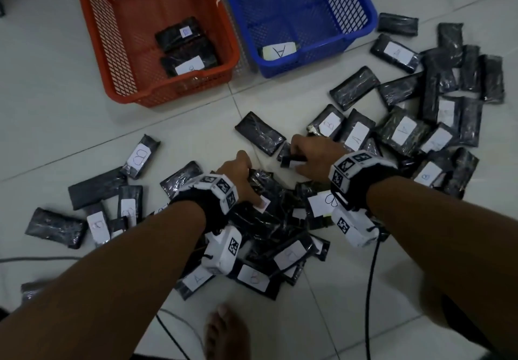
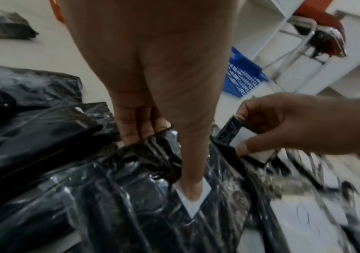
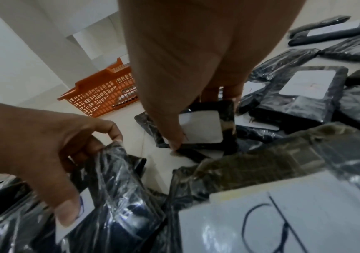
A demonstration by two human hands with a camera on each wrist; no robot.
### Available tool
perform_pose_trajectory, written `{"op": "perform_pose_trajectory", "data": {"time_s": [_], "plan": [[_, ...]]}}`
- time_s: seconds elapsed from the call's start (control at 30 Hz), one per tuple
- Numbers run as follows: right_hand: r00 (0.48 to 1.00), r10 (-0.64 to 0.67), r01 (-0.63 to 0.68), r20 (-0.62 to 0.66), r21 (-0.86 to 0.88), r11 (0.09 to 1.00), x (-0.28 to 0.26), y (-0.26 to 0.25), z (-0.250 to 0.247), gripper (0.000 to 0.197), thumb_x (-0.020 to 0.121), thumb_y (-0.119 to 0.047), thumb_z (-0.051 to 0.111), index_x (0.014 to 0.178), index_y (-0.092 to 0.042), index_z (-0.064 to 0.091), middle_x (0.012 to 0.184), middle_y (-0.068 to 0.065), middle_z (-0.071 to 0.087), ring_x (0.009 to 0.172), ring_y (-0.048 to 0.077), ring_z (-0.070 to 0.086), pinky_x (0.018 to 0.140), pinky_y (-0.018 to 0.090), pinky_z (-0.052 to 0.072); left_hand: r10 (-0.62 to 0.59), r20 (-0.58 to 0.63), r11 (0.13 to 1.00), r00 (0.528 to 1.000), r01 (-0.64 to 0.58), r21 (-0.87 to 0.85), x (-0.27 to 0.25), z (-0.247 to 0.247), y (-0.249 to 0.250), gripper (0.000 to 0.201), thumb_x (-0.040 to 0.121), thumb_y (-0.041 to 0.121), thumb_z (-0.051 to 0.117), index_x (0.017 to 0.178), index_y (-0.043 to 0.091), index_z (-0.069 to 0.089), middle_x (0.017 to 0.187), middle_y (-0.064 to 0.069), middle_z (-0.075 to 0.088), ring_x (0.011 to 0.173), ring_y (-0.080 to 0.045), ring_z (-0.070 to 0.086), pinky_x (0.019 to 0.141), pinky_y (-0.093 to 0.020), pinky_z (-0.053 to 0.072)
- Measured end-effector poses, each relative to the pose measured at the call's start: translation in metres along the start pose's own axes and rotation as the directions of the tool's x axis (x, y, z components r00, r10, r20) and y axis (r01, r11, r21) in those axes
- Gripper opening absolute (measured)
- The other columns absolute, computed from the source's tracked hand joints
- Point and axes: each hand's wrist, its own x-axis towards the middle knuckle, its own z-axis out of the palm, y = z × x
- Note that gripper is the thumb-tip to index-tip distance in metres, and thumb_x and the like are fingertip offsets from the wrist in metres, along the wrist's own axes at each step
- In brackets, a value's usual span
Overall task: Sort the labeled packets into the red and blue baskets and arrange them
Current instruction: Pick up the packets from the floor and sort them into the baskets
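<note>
A red basket [image 1: 106,37] holds two black packets labelled B [image 1: 186,65]. To its right, the blue basket [image 1: 304,65] holds one packet labelled A [image 1: 279,51]. Black plastic packets with white labels lie scattered on the floor. My left hand [image 1: 251,183] grips a crinkled black packet [image 2: 144,188] on top of the middle heap, thumb on its white label and fingers curled over the far edge. Just to the right, my right hand [image 1: 295,158] pinches a smaller packet [image 3: 209,130] lifted on edge, thumb on its label; the letter is hidden.
More packets lie in a heap at the right [image 1: 406,130] and loosely at the left [image 1: 140,158]. Cables [image 1: 370,275] run over the white tiles near me, beside a bare foot [image 1: 224,331]. A bare strip of tile lies between the packets and the baskets.
</note>
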Motion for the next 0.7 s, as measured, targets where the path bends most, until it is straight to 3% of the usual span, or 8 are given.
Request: {"op": "perform_pose_trajectory", "data": {"time_s": [0.1, 0.2, 0.33, 0.4, 0.47, 0.57, 0.6, 0.7], "plan": [[0.993, -0.012, 0.019, -0.113, 0.067, 0.998, 0.002, 0.000, -0.011, 0.021, 0.090, -0.030, 0.061, 0.106, -0.025, 0.048, 0.105, 0.002, 0.059, 0.092, 0.024, 0.055, 0.073, 0.030, 0.042, 0.007, -0.004, 0.998, 1.000, -0.007, -0.063, 0.001, -0.020, 0.004, 0.051, 0.063, 0.037, 0.087, 0.099, 0.015, 0.059, 0.097, 0.002, 0.059, 0.091, -0.019, 0.057, 0.074, -0.029, 0.048], [0.962, -0.051, 0.087, -0.269, 0.123, 0.989, 0.009, -0.002, -0.028, 0.021, 0.091, -0.031, 0.059, 0.109, -0.024, 0.053, 0.107, 0.001, 0.057, 0.098, 0.025, 0.056, 0.077, 0.034, 0.044, 0.076, -0.005, 0.990, 0.997, -0.076, -0.122, 0.004, -0.054, 0.005, 0.027, 0.076, 0.031, 0.078, 0.094, 0.019, 0.061, 0.101, -0.001, 0.065, 0.097, -0.022, 0.062, 0.083, -0.031, 0.050], [0.849, -0.136, 0.192, -0.510, 0.058, 0.980, 0.021, -0.012, -0.065, 0.029, 0.094, -0.029, 0.056, 0.120, -0.016, 0.055, 0.117, 0.007, 0.055, 0.103, 0.029, 0.056, 0.082, 0.040, 0.047, 0.139, -0.164, 0.978, 0.977, -0.162, -0.135, -0.001, -0.111, 0.012, 0.035, 0.080, 0.026, 0.076, 0.109, 0.014, 0.062, 0.108, -0.003, 0.067, 0.099, -0.020, 0.062, 0.090, -0.030, 0.050], [0.800, -0.185, 0.219, -0.570, -0.010, 0.976, 0.029, -0.019, -0.089, 0.029, 0.094, -0.025, 0.055, 0.122, -0.013, 0.055, 0.119, 0.010, 0.057, 0.105, 0.032, 0.056, 0.084, 0.042, 0.045, 0.164, -0.316, 0.963, 0.934, -0.221, -0.155, -0.004, -0.144, 0.017, 0.036, 0.078, 0.021, 0.078, 0.110, 0.013, 0.065, 0.106, 0.001, 0.068, 0.098, -0.016, 0.063, 0.087, -0.020, 0.050], [0.777, -0.225, 0.215, -0.587, -0.088, 0.973, 0.039, -0.024, -0.112, 0.027, 0.095, -0.023, 0.054, 0.120, -0.013, 0.055, 0.117, 0.011, 0.060, 0.104, 0.035, 0.057, 0.085, 0.044, 0.043, 0.160, -0.443, 0.956, 0.882, -0.251, -0.154, 0.000, -0.175, 0.019, 0.036, 0.075, 0.021, 0.080, 0.107, 0.012, 0.067, 0.102, -0.002, 0.070, 0.094, -0.018, 0.065, 0.086, -0.025, 0.052], [0.787, -0.251, 0.183, -0.564, -0.175, 0.967, 0.060, -0.027, -0.145, 0.024, 0.098, -0.025, 0.050, 0.119, -0.014, 0.053, 0.117, 0.011, 0.062, 0.103, 0.035, 0.057, 0.087, 0.045, 0.041, 0.188, -0.517, 0.975, 0.835, -0.224, -0.007, 0.012, -0.219, 0.020, 0.035, 0.076, 0.026, 0.080, 0.102, 0.008, 0.067, 0.096, -0.005, 0.069, 0.083, -0.015, 0.061, 0.069, -0.009, 0.045], [0.801, -0.250, 0.170, -0.544, -0.193, 0.966, 0.067, -0.026, -0.153, 0.025, 0.098, -0.026, 0.050, 0.120, -0.014, 0.053, 0.118, 0.011, 0.060, 0.104, 0.035, 0.057, 0.088, 0.044, 0.040, 0.191, -0.528, 0.979, 0.827, -0.198, 0.044, 0.018, -0.232, 0.021, 0.036, 0.075, 0.029, 0.080, 0.102, 0.007, 0.068, 0.097, -0.006, 0.069, 0.083, -0.016, 0.060, 0.068, -0.009, 0.043], [0.867, -0.218, 0.129, -0.448, -0.221, 0.967, 0.088, -0.020, -0.171, 0.028, 0.097, -0.026, 0.052, 0.124, -0.019, 0.053, 0.121, 0.009, 0.054, 0.106, 0.034, 0.055, 0.090, 0.045, 0.040, 0.183, -0.522, 0.979, 0.833, -0.106, 0.173, 0.040, -0.253, 0.017, 0.056, 0.070, 0.051, 0.078, 0.115, 0.021, 0.066, 0.111, -0.002, 0.068, 0.100, -0.024, 0.061, 0.089, -0.034, 0.049]]}}
